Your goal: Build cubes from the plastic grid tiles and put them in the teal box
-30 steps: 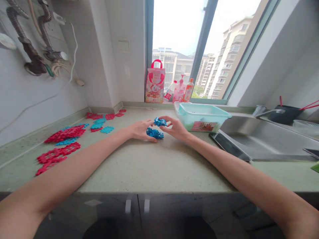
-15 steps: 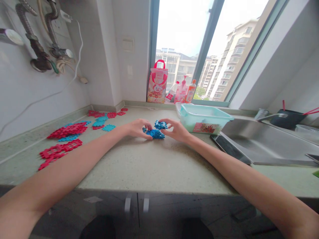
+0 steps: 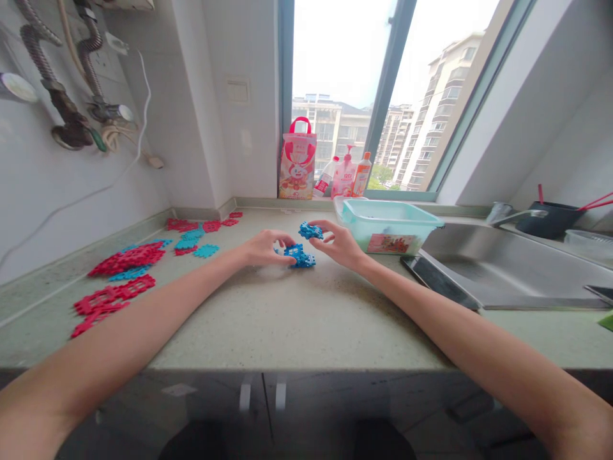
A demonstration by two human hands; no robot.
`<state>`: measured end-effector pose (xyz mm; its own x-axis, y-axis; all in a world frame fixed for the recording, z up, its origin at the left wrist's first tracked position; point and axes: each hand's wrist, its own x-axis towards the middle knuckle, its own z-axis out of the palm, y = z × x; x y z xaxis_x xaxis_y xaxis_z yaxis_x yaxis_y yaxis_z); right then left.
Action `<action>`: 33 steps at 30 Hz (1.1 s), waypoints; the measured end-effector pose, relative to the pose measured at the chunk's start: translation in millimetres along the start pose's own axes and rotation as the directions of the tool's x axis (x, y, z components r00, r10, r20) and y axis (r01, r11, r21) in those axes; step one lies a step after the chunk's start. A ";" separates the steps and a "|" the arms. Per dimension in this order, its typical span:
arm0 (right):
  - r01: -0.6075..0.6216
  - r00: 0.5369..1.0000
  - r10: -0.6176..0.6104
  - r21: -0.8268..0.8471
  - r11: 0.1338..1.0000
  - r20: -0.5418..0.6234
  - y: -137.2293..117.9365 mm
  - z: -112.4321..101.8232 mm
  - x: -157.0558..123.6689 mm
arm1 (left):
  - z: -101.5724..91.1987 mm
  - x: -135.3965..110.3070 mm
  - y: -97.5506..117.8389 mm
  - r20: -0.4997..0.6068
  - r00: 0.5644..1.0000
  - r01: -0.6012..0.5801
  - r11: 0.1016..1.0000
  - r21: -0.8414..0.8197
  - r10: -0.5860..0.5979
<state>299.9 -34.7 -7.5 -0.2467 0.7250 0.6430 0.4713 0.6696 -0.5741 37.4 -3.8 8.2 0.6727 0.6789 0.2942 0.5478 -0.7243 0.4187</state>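
Note:
A small cluster of blue interlocking plastic pieces rests on the pale green countertop in the middle. My left hand curls around its left side, fingers pinched on it. My right hand pinches a single blue piece just above the cluster's right edge. Both arms reach in from the near edge.
Red and teal flat pieces lie spread along the left of the counter. A teal plastic tub stands right of my hands, next to a steel sink. A pink bag and bottles stand on the window sill.
My right hand has lifted the single blue piece slightly above the cluster. The left hand stays curled on the cluster, which has shifted a little.

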 end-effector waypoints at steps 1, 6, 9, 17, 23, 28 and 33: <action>-0.003 1.000 0.003 0.007 1.000 0.000 0.8 -0.5 0.1 | 0.8 0.6 1.6 -0.001 1.000 -0.004 1.000 -0.001 0.004; -0.015 1.000 0.015 0.016 1.000 -0.007 3.7 -1.4 0.1 | 4.7 1.4 7.4 0.053 0.998 0.023 1.000 0.013 -0.024; -0.017 1.000 0.017 0.010 1.000 -0.009 3.6 -1.0 0.1 | 5.4 -0.2 6.3 0.071 0.997 0.022 1.000 0.019 -0.023; -0.014 1.000 0.014 0.007 1.000 -0.010 4.7 -1.9 0.9 | 0.9 -2.3 8.0 -0.026 0.999 -0.039 0.999 0.015 0.040; -0.016 0.999 0.018 0.055 0.998 -0.047 9.7 -1.2 5.0 | 11.2 15.0 22.5 -0.098 0.993 -0.056 0.997 0.055 0.062; -0.039 0.997 0.035 0.066 0.997 0.069 13.0 -4.5 4.2 | 17.0 20.1 21.4 0.008 0.998 -0.058 0.993 0.100 0.058; -0.050 0.950 0.012 0.115 0.992 0.313 19.9 -11.5 0.4 | 8.7 5.9 8.5 0.013 0.999 -0.037 0.984 0.177 0.035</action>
<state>318.9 -22.9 -12.8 -0.4941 0.7468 0.4451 0.3822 0.6464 -0.6604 50.4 -7.0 6.1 0.6978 0.6515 0.2975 0.6021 -0.7586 0.2489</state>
